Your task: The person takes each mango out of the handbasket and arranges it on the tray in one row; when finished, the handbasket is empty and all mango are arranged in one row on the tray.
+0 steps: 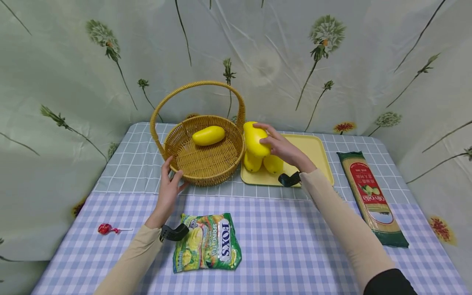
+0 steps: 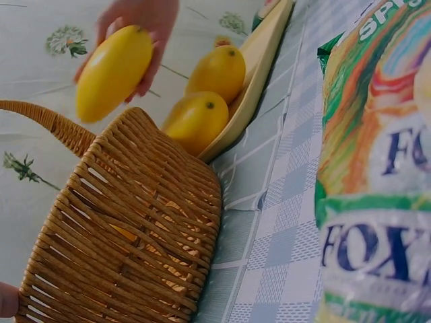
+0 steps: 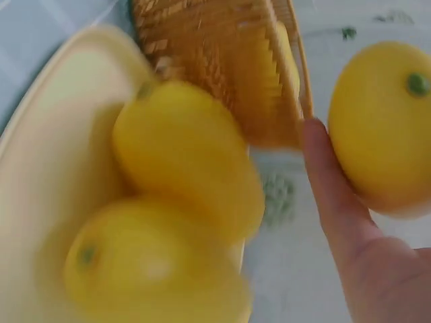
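My right hand (image 1: 282, 146) grips a yellow mango (image 1: 255, 138), raised beside the right rim of the wicker basket (image 1: 204, 177). Under it, two more mangoes, one of them the right-hand mango (image 1: 273, 164), lie on the pale yellow tray (image 1: 307, 144). One mango (image 1: 208, 135) rests inside the basket, toward the back. With its fingers at the front left rim, my left hand (image 1: 169, 190) holds the basket. The left wrist view shows the gripped mango (image 2: 114, 74) tilted above the basket's edge. In the right wrist view the two tray mangoes are blurred.
A green bag of Fox's candy (image 1: 207, 242) lies in front of the basket, near my left wrist. At the left is a red lollipop (image 1: 105, 229). A long Olivoilà packet (image 1: 372, 198) lies right of the tray. The basket's tall handle (image 1: 199, 84) arches over it.
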Demonstrator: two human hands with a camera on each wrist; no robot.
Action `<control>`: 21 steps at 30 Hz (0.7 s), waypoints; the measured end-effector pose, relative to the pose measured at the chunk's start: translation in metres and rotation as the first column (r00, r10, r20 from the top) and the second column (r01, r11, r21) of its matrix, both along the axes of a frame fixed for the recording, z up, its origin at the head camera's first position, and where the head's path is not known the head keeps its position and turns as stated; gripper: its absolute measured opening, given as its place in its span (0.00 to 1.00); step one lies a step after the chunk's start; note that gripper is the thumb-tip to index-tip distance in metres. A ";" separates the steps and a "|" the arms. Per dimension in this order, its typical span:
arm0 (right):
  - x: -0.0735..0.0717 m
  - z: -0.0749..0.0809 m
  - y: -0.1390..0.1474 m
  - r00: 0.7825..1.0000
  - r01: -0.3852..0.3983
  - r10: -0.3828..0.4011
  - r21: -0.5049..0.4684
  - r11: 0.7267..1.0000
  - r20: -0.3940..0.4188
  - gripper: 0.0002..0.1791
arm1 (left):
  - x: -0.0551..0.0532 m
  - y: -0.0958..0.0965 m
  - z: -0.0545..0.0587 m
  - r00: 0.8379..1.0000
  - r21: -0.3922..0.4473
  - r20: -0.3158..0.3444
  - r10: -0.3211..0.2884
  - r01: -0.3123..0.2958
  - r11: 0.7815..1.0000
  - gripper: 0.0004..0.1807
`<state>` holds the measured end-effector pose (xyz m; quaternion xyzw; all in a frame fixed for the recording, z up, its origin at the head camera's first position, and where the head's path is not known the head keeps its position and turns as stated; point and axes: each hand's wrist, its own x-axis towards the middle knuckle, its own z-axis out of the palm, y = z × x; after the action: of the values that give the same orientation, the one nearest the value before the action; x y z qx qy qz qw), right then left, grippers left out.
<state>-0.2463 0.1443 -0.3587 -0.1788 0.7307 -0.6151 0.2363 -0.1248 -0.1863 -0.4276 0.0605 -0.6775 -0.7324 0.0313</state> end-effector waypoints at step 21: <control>0.019 -0.056 0.106 0.937 0.317 -0.333 0.140 0.938 0.104 0.32 | 0.000 0.001 -0.001 1.000 -0.004 -0.012 0.011 -0.011 1.000 0.32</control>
<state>-0.2277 0.2504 -0.4147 -0.0017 0.7696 -0.6104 0.1873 -0.1252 -0.1852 -0.4282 0.0599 -0.6783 -0.7313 0.0393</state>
